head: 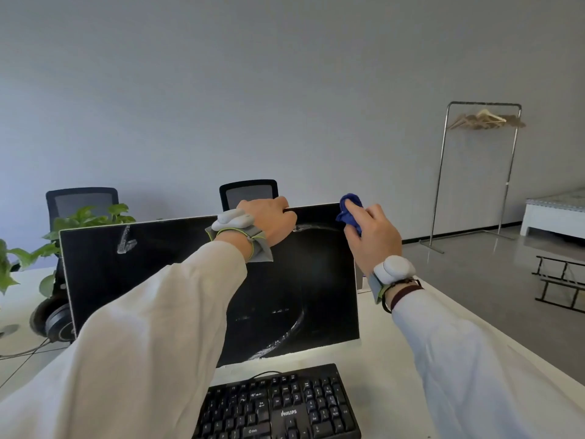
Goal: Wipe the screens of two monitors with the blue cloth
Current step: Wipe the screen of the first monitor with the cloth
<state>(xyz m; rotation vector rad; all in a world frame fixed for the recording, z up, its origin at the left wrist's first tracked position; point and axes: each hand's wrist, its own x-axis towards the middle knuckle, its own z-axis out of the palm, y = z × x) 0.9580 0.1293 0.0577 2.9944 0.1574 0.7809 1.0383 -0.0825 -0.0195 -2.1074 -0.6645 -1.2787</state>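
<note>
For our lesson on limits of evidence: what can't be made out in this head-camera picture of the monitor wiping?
Head view:
Second monitor: not in view.
Monitor screen's middle: hidden by the left sleeve.
Left hand fingertips: behind the monitor's top edge.
Keyboard front: cut off by the bottom edge.

keyboard (278, 407) cut off below, monitor (142, 280) hiding headphones (57, 324)

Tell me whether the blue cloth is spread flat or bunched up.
Bunched up: the right hand grips the blue cloth as a crumpled wad near the top of the black flat monitor.
</note>
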